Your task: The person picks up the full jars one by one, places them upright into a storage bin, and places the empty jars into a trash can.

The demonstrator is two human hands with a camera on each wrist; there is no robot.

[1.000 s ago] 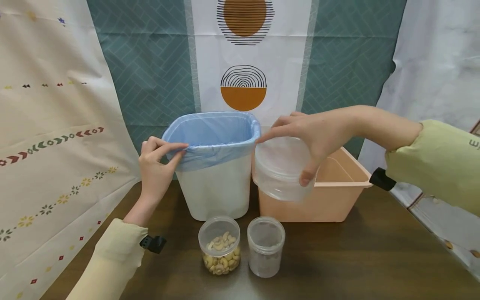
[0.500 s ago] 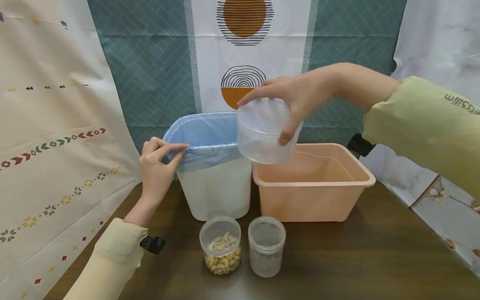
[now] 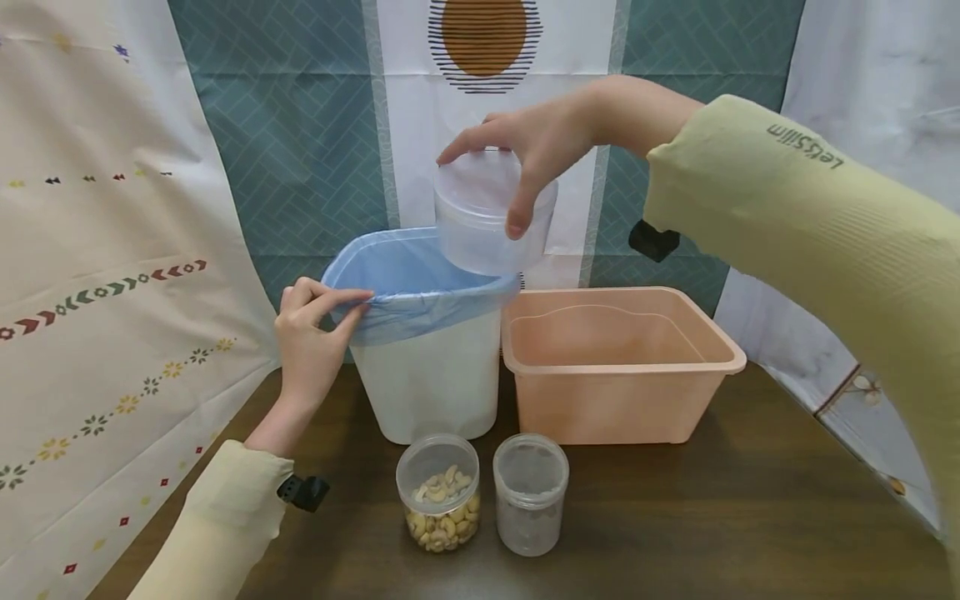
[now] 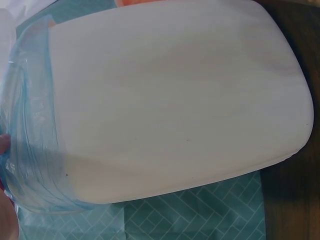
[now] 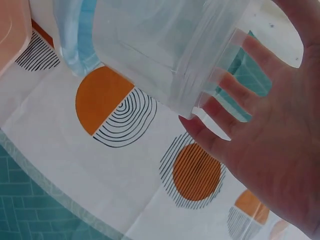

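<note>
Head view, left hand [image 3: 311, 333] pinching liner [image 3: 420, 318]; right hand [image 3: 542, 148], spread, gripping jar [image 3: 476, 243]

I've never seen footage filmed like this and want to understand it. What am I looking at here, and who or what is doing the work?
There is no machine: a person works with two bare hands. The wide picture comes from a camera worn on the head, looking forward and down. The two close-ups come from wrist cameras, one for each hand's work.

The left hand pinches the blue liner at the rim of a white bin. The right hand holds a clear round container, raised near the bin's right side.

The dark table also bears a peach tub, a jar of cashews and another clear jar; its contents are hard to make out.
</note>
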